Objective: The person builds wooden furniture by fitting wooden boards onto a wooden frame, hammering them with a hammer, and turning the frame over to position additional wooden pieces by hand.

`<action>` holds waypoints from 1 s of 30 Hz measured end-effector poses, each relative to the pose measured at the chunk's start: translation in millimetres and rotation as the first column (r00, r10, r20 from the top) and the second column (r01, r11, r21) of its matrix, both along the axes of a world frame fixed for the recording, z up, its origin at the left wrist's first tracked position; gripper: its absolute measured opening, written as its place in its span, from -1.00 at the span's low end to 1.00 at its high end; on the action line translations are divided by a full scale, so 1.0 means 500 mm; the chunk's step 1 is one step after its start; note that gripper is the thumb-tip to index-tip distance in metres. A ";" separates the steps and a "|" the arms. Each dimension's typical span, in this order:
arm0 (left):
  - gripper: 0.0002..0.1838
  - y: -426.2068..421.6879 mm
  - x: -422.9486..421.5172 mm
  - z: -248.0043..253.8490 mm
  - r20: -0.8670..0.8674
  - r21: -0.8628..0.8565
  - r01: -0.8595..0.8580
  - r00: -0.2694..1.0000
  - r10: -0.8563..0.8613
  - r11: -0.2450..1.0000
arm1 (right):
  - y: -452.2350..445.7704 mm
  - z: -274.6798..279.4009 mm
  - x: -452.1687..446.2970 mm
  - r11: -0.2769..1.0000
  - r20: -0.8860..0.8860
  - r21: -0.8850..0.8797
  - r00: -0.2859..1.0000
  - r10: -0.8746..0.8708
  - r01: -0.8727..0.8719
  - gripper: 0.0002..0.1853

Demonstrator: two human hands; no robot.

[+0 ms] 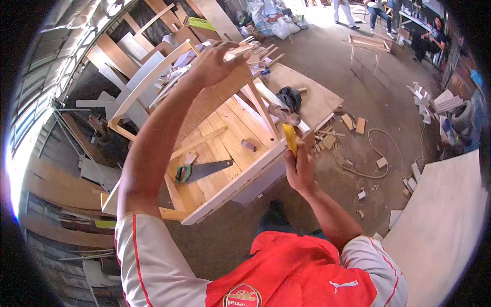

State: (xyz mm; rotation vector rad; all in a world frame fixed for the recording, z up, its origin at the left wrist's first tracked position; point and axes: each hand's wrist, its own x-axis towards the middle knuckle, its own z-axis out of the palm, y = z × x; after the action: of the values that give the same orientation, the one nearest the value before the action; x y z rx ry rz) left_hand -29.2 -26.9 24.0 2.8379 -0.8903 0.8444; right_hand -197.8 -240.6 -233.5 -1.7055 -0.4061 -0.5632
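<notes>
Apparently steadying wood frame (235, 183), ten o'clock | draping left hand (217, 64) over panel (217, 97) toward eleven, grip unclear | pinching yellow tool (289, 137) in right hand (302, 171) near three | likely calling for firm support, fingers clear of saw (209, 170) near eight

Red shirt, white sleeves with thin red stripes, round crest.

The word "CHAMPION" stands on a yellow-green strip (202, 23) at eleven o'clock. At six o'clock, the red shirt (294, 271) has crest (242, 297) with letters "enal" and a white leaping-cat sign (343, 284).
</notes>
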 end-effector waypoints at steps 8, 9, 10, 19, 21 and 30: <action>-0.48 -0.010 0.057 0.014 -0.389 0.206 0.033 0.920 0.051 0.978 | 0.116 0.056 -0.024 0.981 0.059 0.028 0.979 -0.194 0.193 -0.79; -0.47 0.000 0.074 0.010 -0.408 0.202 0.050 0.912 0.037 0.978 | 0.137 0.052 -0.022 0.982 -0.026 0.090 0.986 -0.163 0.165 -0.79; -0.47 0.007 0.101 0.008 -0.422 0.197 0.068 0.906 0.022 0.978 | 0.157 0.044 -0.011 0.978 -0.103 0.155 0.987 -0.127 0.142 -0.79; -0.59 0.030 0.183 -0.045 -0.577 -0.228 0.428 0.664 -0.475 0.875 | 0.294 0.001 0.034 0.872 -0.215 0.387 0.949 -0.233 0.301 -0.83; -0.59 0.024 0.177 -0.036 -0.425 -0.111 0.547 0.729 -0.537 0.830 | 0.306 0.013 0.039 0.847 -0.224 0.447 0.953 -0.206 0.289 -0.82; -0.53 0.034 0.212 -0.001 -0.704 -0.653 0.288 0.109 -0.702 0.700 | 0.292 0.031 0.066 0.796 -0.302 0.559 0.951 -0.066 0.232 -0.76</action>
State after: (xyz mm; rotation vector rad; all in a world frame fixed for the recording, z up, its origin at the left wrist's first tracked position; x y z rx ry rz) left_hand 76.9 -10.0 23.3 1.7775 -1.1384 -0.7066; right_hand -164.8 -94.4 -218.2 -1.1819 0.1091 -0.4962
